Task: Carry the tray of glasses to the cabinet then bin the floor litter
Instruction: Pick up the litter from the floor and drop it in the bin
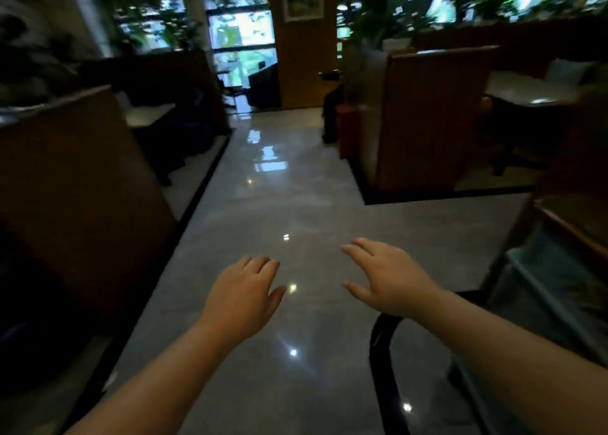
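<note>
Both of my hands are stretched out in front of me over a glossy grey tiled floor [289, 204]. My left hand [245, 294] is palm down with its fingers apart and holds nothing. My right hand [388, 278] is also palm down, fingers spread, and holds nothing. No tray, glasses, cabinet, bin or litter shows in this blurred view.
Brown wooden partitions stand on the left [75, 187] and right [427, 112] of the aisle, with desks behind them. A wooden door [302, 46] is at the far end beside a red pot [347, 128]. A black curved bar [381, 362] and a glass-topped surface [552, 289] sit at lower right.
</note>
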